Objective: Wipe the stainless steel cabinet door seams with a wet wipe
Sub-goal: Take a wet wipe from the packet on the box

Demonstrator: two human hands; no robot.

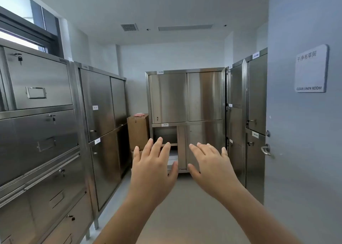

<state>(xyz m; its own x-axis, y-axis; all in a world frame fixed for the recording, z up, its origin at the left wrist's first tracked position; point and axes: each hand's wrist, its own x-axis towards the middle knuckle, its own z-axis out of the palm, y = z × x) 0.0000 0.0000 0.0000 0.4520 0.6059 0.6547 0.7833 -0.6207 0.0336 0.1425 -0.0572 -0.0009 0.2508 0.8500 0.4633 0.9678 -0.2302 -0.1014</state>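
My left hand (153, 167) and my right hand (211, 167) are held out in front of me at mid-height, palms down, fingers spread and straight, holding nothing. No wet wipe shows in the head view. A stainless steel cabinet (186, 95) with two upper doors stands against the far wall, beyond both hands; its lower left compartment (165, 134) is open. More steel cabinets (102, 104) line the left wall, and a drawer unit (37, 132) stands nearest me on the left.
Tall steel lockers (256, 95) stand on the right. A grey door (303, 123) with a lever handle (266, 150) and a "CLEAN LINEN ROOM" sign (311, 68) is at the far right. A cardboard box (138, 130) sits in the far corner. Grey floor (185, 216) runs between the cabinets.
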